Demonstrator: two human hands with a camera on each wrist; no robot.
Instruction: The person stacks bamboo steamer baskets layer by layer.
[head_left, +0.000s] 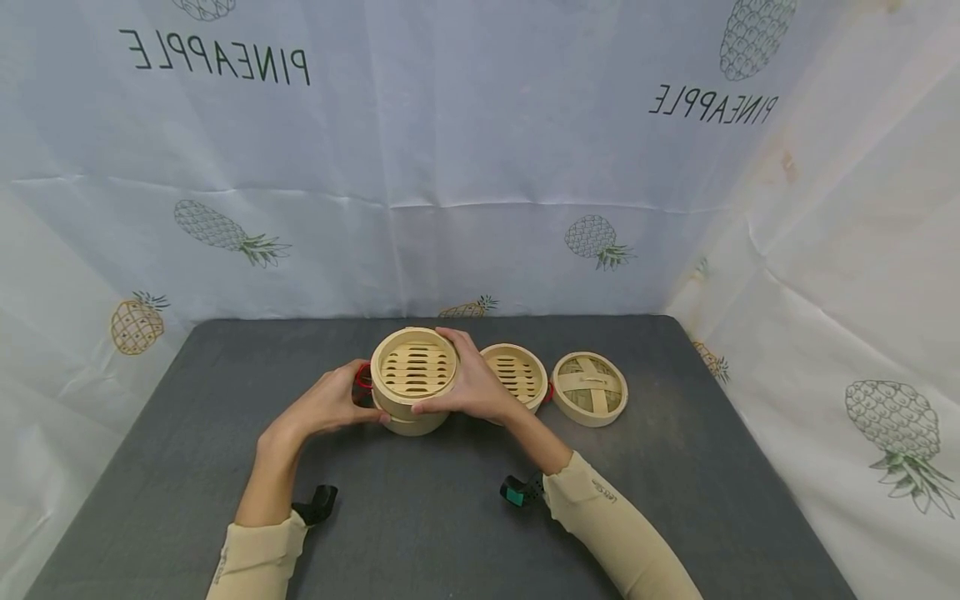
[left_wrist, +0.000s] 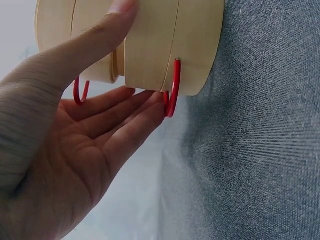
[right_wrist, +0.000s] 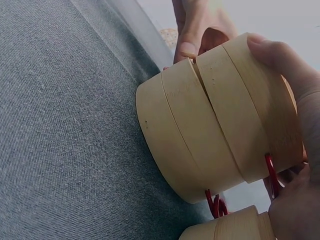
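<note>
I am cataloguing 1 upper steamer tier, sitting slightly tilted atop 1 lower tier, near the counter's far edge; right grip clasping the upper's right side, left grip pinching the lower's left.

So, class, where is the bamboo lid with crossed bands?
In the head view, the lid sits on the table, just right of the rightmost slatted basket.

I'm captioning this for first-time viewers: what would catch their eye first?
Probably the two stacked bamboo baskets toward the far side of the grey table, in the grip of the left hand and right hand. Red loops stick out from their sides. Then the mirrored PINEAPPLE lettering on the cloth behind.
</note>
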